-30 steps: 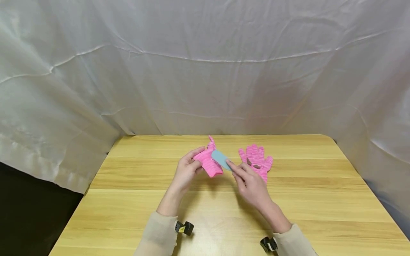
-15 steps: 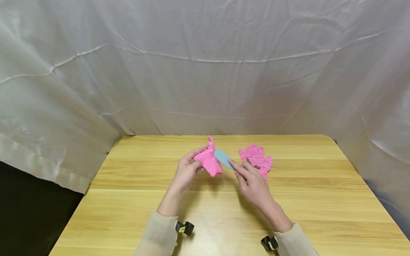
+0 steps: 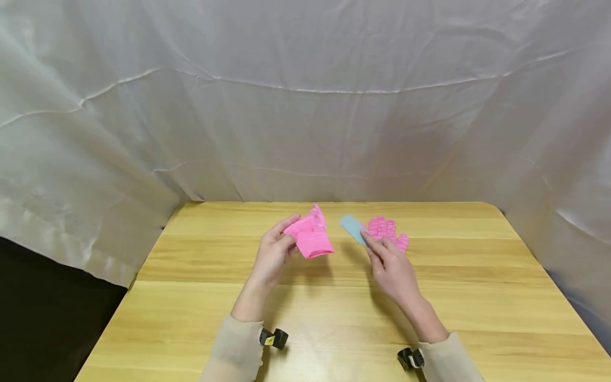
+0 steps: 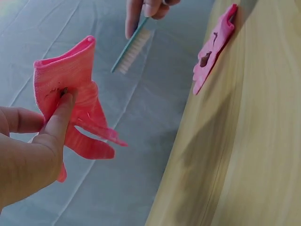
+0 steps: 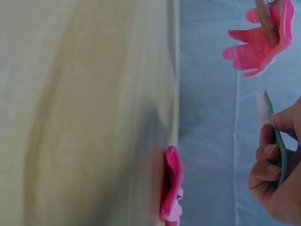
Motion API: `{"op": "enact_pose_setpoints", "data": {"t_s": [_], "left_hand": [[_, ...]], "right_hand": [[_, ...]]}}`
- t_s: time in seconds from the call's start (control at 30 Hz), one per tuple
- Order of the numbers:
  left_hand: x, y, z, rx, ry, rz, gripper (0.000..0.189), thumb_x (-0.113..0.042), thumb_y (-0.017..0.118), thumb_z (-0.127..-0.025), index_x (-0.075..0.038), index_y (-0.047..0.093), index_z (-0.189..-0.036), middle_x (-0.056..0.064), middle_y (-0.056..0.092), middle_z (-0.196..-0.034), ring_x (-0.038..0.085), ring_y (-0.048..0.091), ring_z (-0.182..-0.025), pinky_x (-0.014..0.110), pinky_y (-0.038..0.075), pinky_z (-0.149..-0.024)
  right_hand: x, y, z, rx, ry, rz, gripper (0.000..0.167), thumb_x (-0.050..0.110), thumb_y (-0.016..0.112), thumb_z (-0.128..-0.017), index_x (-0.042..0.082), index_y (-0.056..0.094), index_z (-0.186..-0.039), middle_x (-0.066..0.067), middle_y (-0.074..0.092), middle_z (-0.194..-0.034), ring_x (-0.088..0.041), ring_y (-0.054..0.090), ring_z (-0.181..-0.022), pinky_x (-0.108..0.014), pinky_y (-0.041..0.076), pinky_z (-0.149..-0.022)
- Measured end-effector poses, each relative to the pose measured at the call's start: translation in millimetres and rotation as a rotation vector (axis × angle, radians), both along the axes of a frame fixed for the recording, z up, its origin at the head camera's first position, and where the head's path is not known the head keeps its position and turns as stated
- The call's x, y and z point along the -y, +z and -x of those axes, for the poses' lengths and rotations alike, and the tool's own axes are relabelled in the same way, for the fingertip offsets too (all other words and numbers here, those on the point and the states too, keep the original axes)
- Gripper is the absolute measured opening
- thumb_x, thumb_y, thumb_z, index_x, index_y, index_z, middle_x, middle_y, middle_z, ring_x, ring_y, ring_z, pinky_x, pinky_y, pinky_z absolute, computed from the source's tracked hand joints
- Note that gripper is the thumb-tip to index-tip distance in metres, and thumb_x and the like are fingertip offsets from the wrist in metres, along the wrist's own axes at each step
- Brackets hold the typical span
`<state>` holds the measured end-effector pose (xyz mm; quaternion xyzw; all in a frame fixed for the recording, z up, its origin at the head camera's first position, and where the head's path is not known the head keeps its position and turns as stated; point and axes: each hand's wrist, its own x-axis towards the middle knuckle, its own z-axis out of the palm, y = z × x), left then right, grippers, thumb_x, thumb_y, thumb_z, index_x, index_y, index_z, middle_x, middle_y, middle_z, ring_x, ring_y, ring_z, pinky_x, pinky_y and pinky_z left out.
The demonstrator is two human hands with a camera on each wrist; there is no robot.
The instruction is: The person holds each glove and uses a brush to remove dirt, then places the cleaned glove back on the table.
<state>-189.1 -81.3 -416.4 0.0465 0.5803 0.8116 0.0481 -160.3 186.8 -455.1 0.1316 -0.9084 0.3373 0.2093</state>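
Note:
A pink knitted glove (image 3: 312, 237) is pinched between the thumb and fingers of my left hand (image 3: 273, 252), held up above the table. In the left wrist view a dark smudge shows on this glove (image 4: 84, 101) beside the thumb tip. My right hand (image 3: 392, 268) grips a light-blue brush (image 3: 352, 228) with pale bristles, apart from the held glove. The right wrist view shows fingers curled round the brush's handle (image 5: 281, 155). Behind the right hand, a second pink glove (image 3: 383, 228) lies on the table, partly hidden; brown patches show on it in the left wrist view.
The wooden table (image 3: 334, 329) reaches back to a silvery-grey cloth curtain (image 3: 305, 122), which also hangs at both sides. Each sleeve cuff carries a small black camera (image 3: 274, 338). A dark area (image 3: 47, 313) lies beyond the table's left edge.
My right hand has drawn the brush away from the held glove, to the right, covering more of the lying glove. The held glove has turned slightly in my left hand, its cuff swinging round.

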Motion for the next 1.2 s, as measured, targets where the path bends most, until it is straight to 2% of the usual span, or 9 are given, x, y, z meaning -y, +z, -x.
{"op": "enact_pose_setpoints", "data": {"t_s": [0.1,0.27,0.6,0.77,0.93,1.2], "left_hand": [[-0.7,-0.4,1.2,-0.002,-0.013,0.02,0.056,0.01,0.044,-0.095,0.006,0.046,-0.151,0.026,0.06,-0.135,0.011,0.066,-0.089,0.021,0.06,-0.078],[-1.5,-4.0,1.7,0.004,-0.004,0.058,0.057,0.011,0.046,-0.094,0.004,0.049,-0.15,0.027,0.06,-0.135,0.012,0.063,-0.086,0.021,0.057,-0.074],[-4.5,-8.2,0.5,0.014,-0.01,0.11,0.055,0.01,0.048,-0.095,0.002,0.051,-0.149,0.027,0.063,-0.133,0.014,0.065,-0.089,0.022,0.059,-0.077],[-6.4,-8.6,0.2,0.019,-0.012,0.112,0.054,0.009,0.048,-0.095,0.002,0.051,-0.149,0.026,0.063,-0.135,0.014,0.067,-0.09,0.023,0.06,-0.078],[-7.1,-7.8,-1.3,0.023,-0.008,0.109,0.054,0.01,0.048,-0.095,0.002,0.052,-0.148,0.026,0.063,-0.135,0.014,0.067,-0.091,0.024,0.06,-0.08],[-7.4,-7.1,-1.5,0.018,-0.017,0.098,0.054,0.012,0.047,-0.095,0.004,0.051,-0.148,0.029,0.061,-0.137,0.013,0.068,-0.095,0.022,0.06,-0.081]], "right_hand": [[-2,1.5,0.1,-0.013,-0.007,0.009,0.044,0.004,0.065,-0.1,0.013,0.065,-0.143,-0.002,0.062,-0.092,-0.011,0.043,-0.064,-0.024,0.039,-0.051],[2,3.8,-1.5,-0.049,0.02,0.037,0.045,0.002,0.066,-0.098,0.012,0.065,-0.142,-0.002,0.061,-0.092,-0.01,0.042,-0.066,-0.023,0.04,-0.052],[24,6.7,-8.8,-0.175,0.191,0.042,0.046,-0.002,0.068,-0.095,0.009,0.067,-0.14,0.003,0.059,-0.091,-0.004,0.039,-0.069,-0.021,0.04,-0.054],[34,4.7,-12.9,-0.185,0.235,0.038,0.047,-0.002,0.069,-0.094,0.009,0.067,-0.14,0.004,0.059,-0.091,-0.001,0.039,-0.068,-0.019,0.041,-0.054],[39,3.6,-15.6,-0.164,0.244,0.028,0.046,-0.001,0.069,-0.095,0.009,0.066,-0.14,0.004,0.057,-0.091,-0.001,0.038,-0.068,-0.018,0.04,-0.053],[36,1.1,-12.1,-0.167,0.202,0.012,0.045,-0.002,0.07,-0.095,0.01,0.068,-0.138,0.003,0.059,-0.089,-0.001,0.037,-0.065,-0.018,0.04,-0.052]]}}
